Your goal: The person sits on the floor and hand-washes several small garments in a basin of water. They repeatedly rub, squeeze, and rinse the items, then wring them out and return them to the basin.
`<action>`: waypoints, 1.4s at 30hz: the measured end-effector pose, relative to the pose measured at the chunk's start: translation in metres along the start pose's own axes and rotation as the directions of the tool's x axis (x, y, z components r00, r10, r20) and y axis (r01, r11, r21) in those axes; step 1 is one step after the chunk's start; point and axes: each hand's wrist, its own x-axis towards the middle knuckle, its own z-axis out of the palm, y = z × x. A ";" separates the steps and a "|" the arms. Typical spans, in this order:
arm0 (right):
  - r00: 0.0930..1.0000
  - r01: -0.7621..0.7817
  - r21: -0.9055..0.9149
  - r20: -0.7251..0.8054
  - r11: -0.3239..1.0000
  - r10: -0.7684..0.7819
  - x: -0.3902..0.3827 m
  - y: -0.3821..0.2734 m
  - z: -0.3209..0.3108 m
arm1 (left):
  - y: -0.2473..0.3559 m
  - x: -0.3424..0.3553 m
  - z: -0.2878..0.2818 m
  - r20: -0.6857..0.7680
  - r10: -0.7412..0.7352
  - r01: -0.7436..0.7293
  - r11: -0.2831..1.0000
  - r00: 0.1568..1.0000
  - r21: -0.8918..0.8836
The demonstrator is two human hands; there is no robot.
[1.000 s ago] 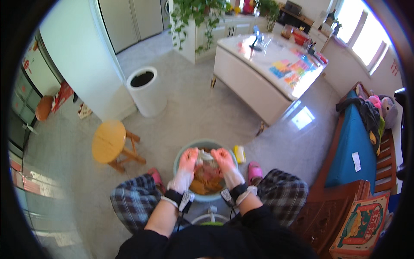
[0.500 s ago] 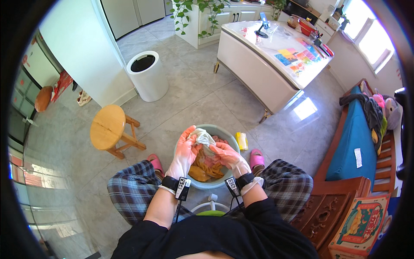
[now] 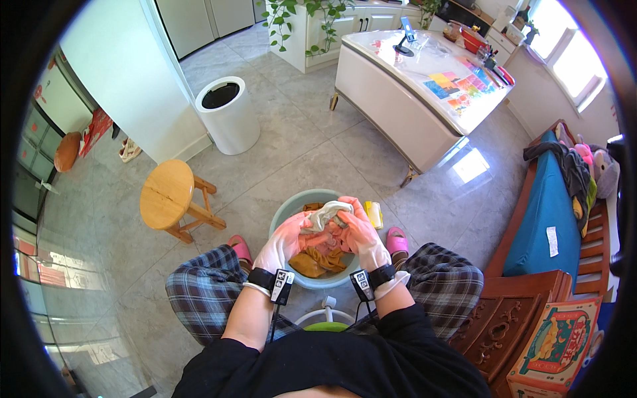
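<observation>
My left hand (image 3: 286,237) and my right hand (image 3: 360,232), both in pink-and-white gloves, grip a crumpled white cloth (image 3: 328,211) above a pale blue plastic basin (image 3: 286,207) between my feet. The fingers of both are curled into the cloth, with the right ones higher, around its right end. Mustard fabric (image 3: 310,265) and some pink fabric lie in the basin, partly hidden by my hands. A yellow package (image 3: 374,215) stands just outside the basin's right rim. Black straps with small devices and cables are on both wrists.
A wooden stool (image 3: 166,194) is at the left, a white bin (image 3: 227,123) beyond it. A white table (image 3: 398,113) stands ahead. At the right are a blue-cushioned wooden bench (image 3: 537,225) and a printed cardboard box (image 3: 551,345). Pink slippers (image 3: 398,244) are on my feet.
Since half a second ago my left hand has dropped slightly and moved right. My right hand has risen around the white cloth, which has shifted right with them.
</observation>
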 end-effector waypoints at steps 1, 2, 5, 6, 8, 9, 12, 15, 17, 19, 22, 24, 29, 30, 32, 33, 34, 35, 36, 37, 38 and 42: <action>0.997 0.008 -0.059 -0.079 0.998 -0.012 0.001 -0.001 0.000 | 0.000 -0.002 0.004 0.006 -0.071 0.071 0.997 0.997 -0.011; 0.993 0.011 -0.098 -0.113 0.995 -0.022 0.003 -0.002 0.001 | 0.000 -0.005 0.008 0.020 -0.047 0.047 0.999 0.999 0.012; 0.978 -0.008 -0.394 -0.196 0.919 -0.075 0.002 -0.001 0.014 | -0.003 -0.007 0.012 -0.004 -0.030 0.030 0.998 1.000 -0.053; 0.965 -0.014 -0.516 -0.231 0.856 -0.123 0.002 -0.001 0.020 | -0.007 -0.006 0.011 0.001 -0.021 0.021 0.999 1.000 -0.038; 0.970 -0.154 -0.616 -0.243 0.773 0.000 -0.007 0.007 0.039 | -0.018 -0.002 0.007 0.115 0.118 -0.114 0.992 0.986 -0.046; 0.969 -0.161 -0.652 -0.246 0.740 -0.006 -0.011 0.013 0.048 | -0.024 0.002 0.004 -0.085 0.150 -0.153 0.988 0.985 -0.030; 0.950 0.238 -0.920 0.153 0.312 -0.273 -0.018 0.028 0.070 | -0.044 0.018 -0.003 -0.241 0.234 -0.262 0.961 0.942 -0.092; 0.947 -0.177 -0.871 -0.277 0.459 -0.161 -0.018 0.025 0.073 | -0.065 0.033 0.000 -0.490 0.183 -0.132 0.982 0.852 0.138; 0.856 -0.058 -0.914 -0.252 0.401 -0.451 -0.017 0.022 0.070 | -0.080 0.039 0.004 -0.449 0.275 -0.207 0.959 0.850 0.194; 0.926 -0.134 -0.941 -0.231 0.311 -0.299 -0.016 0.022 0.067 | -0.082 0.041 -0.001 -0.518 0.089 -0.068 0.996 0.851 0.060; 0.970 0.097 -0.979 0.052 0.178 -0.239 -0.015 0.030 0.061 | -0.078 0.044 -0.012 -0.487 0.141 -0.138 0.990 0.862 0.041; 0.964 -0.192 -0.902 -0.248 0.386 -0.100 -0.015 0.035 0.056 | -0.078 0.042 -0.014 -0.464 0.162 -0.135 0.987 0.871 0.090; 0.921 -0.314 -0.915 -0.358 0.252 -0.154 -0.017 0.036 0.046 | -0.084 0.034 -0.004 -0.540 0.103 -0.015 0.986 0.836 0.165; 0.909 -0.322 -0.913 -0.372 0.250 -0.187 -0.017 0.038 0.046 | -0.085 0.035 -0.003 -0.576 0.149 -0.052 0.982 0.804 0.181; 0.934 -0.244 -0.874 -0.328 0.420 -0.140 -0.017 0.036 0.044 | -0.088 0.035 -0.004 -0.501 0.235 -0.182 0.971 0.833 0.153; 0.936 -0.309 -0.852 -0.352 0.423 -0.026 -0.017 0.037 0.045 | -0.089 0.035 -0.006 -0.432 0.227 -0.171 0.971 0.873 0.165; 0.914 -0.275 -0.860 -0.372 0.430 -0.160 -0.018 0.036 0.043 | -0.092 0.035 -0.006 -0.508 0.196 -0.117 0.976 0.839 0.183; 0.882 -0.211 -0.868 -0.367 0.448 -0.295 -0.016 0.038 0.043 | -0.094 0.035 -0.007 -0.538 0.205 -0.105 0.972 0.818 0.211; 0.877 -0.177 -0.854 -0.362 0.490 -0.315 -0.019 0.037 0.041 | -0.096 0.034 -0.008 -0.462 0.105 -0.075 0.994 0.881 0.083; 0.861 -0.257 -0.894 -0.384 0.366 -0.333 -0.017 0.037 0.039 | -0.096 0.033 -0.009 -0.462 0.004 0.040 0.995 0.887 0.087; 0.898 -0.249 -0.909 -0.346 0.334 -0.272 -0.018 0.039 0.037 | -0.096 0.032 -0.009 -0.502 0.044 0.014 0.994 0.864 0.112; 0.933 -0.258 -0.867 -0.338 0.427 -0.122 -0.018 0.051 0.027 | -0.089 0.029 -0.009 -0.444 0.208 -0.145 0.975 0.871 0.171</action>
